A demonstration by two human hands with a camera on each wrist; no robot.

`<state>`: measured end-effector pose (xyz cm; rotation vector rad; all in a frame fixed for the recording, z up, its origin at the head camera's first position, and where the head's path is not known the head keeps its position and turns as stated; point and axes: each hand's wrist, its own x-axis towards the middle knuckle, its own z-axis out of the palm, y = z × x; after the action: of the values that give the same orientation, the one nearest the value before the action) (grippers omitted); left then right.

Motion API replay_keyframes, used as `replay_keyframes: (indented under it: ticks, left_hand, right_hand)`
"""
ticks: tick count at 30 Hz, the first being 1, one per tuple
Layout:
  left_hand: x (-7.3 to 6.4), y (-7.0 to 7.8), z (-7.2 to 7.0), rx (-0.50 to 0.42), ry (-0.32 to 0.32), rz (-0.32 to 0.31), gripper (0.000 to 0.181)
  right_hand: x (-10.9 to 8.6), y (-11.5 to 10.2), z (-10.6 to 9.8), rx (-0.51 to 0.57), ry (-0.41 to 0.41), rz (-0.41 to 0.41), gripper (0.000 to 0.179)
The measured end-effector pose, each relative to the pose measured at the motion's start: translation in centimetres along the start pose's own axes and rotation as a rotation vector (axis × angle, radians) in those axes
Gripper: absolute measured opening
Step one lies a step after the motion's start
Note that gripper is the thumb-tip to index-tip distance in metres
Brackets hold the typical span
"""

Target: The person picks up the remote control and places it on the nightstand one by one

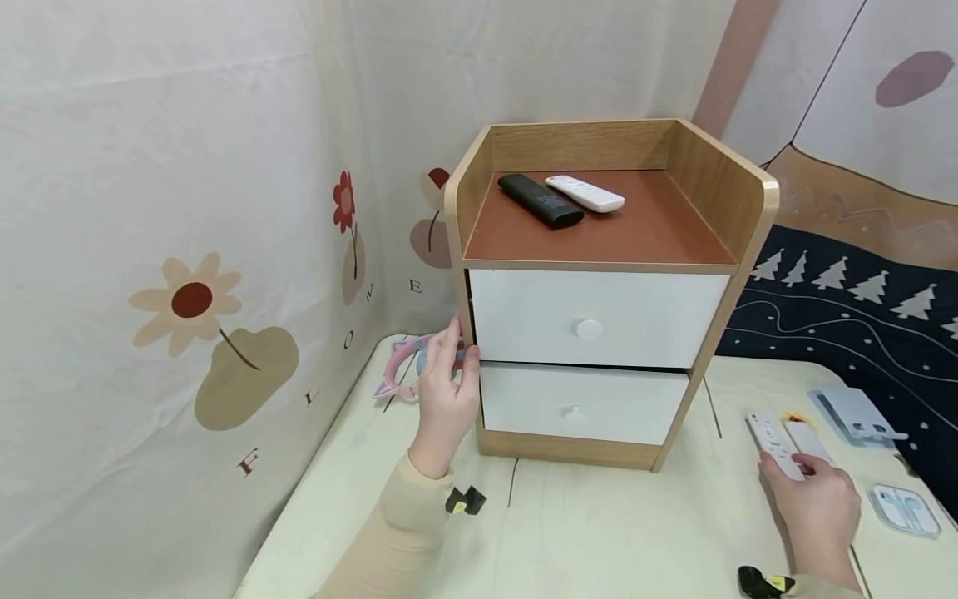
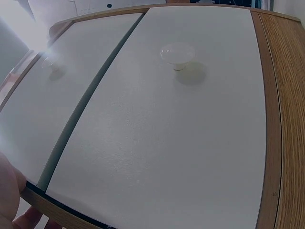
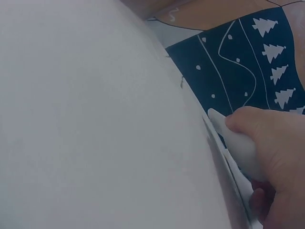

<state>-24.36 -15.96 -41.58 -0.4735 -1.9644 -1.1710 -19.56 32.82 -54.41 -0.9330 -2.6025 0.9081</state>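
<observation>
My left hand rests against the left side of a small wooden cabinet, thumb by the front edge and fingers along the side panel. The cabinet has two white drawers, an upper drawer and a lower drawer, each with a round knob; both are closed. To the right of the cabinet, my right hand grips the near end of a white remote control between thumb and fingers. Beside that remote lies another slim white object. In the right wrist view the gripped remote is partly hidden by the hand.
On the cabinet's brown top lie a black remote and a white remote. A pink ring with pointed ears lies behind my left hand. Right of my right hand are a light blue flat object and cased earphones.
</observation>
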Motion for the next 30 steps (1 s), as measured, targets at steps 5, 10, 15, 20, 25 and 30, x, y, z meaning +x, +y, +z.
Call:
replay_keyframes:
  ticks: [5, 10, 15, 20, 25, 30]
  left_hand:
    - [0.0, 0.1, 0.0, -0.008, -0.002, -0.009, 0.056]
    - [-0.1, 0.1, 0.1, -0.016, 0.001, -0.004, 0.057]
    - [0.0, 0.1, 0.1, -0.024, 0.002, -0.003, 0.056]
    - [0.0, 0.0, 0.0, -0.015, 0.008, -0.001, 0.055]
    - [0.1, -0.1, 0.0, -0.018, 0.007, -0.006, 0.056]
    - [0.0, -0.1, 0.0, -0.012, 0.003, -0.013, 0.056]
  right_hand:
    - [-0.6, -1.7, -0.9, 0.038, 0.019, -0.024, 0.071]
    - [-1.8, -4.3, -2.3, 0.055, 0.093, -0.089, 0.068]
    - [-3.0, -6.5, -4.9, 0.097, 0.207, -0.177, 0.063]
    - [-4.0, -9.3, -8.0, 0.145, 0.341, -0.254, 0.060]
    - [-5.5, -12.9, -11.5, 0.178, 0.462, -0.304, 0.061]
    - [-7.0, -16.1, -15.0, 0.272, 0.477, -0.277, 0.059]
